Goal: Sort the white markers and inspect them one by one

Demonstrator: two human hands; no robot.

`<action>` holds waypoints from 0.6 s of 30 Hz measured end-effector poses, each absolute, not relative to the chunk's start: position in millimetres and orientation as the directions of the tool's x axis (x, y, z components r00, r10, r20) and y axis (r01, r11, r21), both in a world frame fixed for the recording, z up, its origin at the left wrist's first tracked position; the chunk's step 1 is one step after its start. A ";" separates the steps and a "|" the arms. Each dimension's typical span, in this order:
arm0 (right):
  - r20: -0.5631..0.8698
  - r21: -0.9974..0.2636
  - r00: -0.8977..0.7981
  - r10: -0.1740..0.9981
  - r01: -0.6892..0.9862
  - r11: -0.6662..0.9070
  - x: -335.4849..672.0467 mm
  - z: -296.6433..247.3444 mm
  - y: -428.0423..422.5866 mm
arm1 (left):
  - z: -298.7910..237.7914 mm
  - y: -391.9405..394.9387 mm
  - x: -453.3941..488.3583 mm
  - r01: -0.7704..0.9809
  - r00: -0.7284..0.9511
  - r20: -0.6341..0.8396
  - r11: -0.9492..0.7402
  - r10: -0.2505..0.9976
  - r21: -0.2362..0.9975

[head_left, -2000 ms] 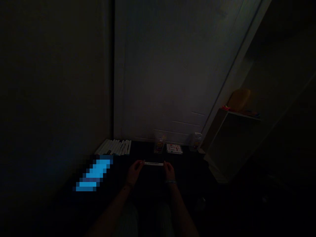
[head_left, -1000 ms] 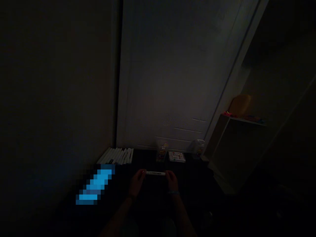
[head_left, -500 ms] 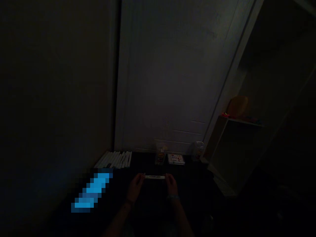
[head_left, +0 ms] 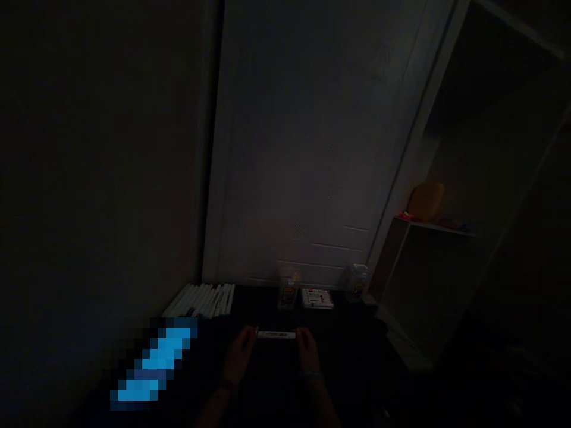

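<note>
A white marker with dark print lies level between my two hands, above the dark table. My left hand pinches its left end between closed fingers. At the opposite end, the fingers of my right hand are closed on the marker too. The room is very dark, so the fingertips and the marker's ends are hard to make out. Beyond my left hand, several white markers lie side by side in a row.
At the table's back stand a clear plastic container with a label, a flat printed box and another clear container. A blurred bright blue patch lies left. On the right, a shelf holds an orange object.
The view has tilted slightly up, so everything sits lower in the picture. Both hands keep hold of the marker, which stays level between them.
</note>
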State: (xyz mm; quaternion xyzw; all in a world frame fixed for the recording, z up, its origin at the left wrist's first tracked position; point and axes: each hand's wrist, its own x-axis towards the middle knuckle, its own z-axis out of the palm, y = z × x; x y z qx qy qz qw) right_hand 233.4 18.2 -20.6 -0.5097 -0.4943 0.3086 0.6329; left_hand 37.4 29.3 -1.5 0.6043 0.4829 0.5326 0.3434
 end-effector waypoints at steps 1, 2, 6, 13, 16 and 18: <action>0.315 -0.949 0.322 0.893 0.124 0.290 233.1 -21.4 18.3 | -2.9 30.5 37.2 0.213 -0.040 0.306 -0.291 0.951 0.933; 0.317 -0.948 0.327 0.890 0.133 0.289 232.7 -22.0 18.3 | -4.1 31.7 37.1 0.207 -0.045 0.301 -0.286 0.953 0.936; 0.316 -0.948 0.337 0.887 0.157 0.278 231.4 -22.9 18.5 | -5.8 33.8 36.5 0.215 -0.049 0.300 -0.283 0.953 0.935; 0.362 -0.920 0.334 0.871 0.281 0.274 224.7 -24.7 22.8 | -4.3 31.1 36.6 0.317 0.000 0.300 -0.284 0.954 0.905; 0.397 -0.897 0.348 0.849 0.341 0.280 216.5 -20.9 22.1 | -5.2 31.5 36.8 0.342 -0.029 0.306 -0.278 0.952 0.898; 0.417 -0.888 0.370 0.830 0.358 0.287 211.6 -14.3 19.4 | -6.1 32.3 36.8 0.346 -0.041 0.309 -0.277 0.950 0.896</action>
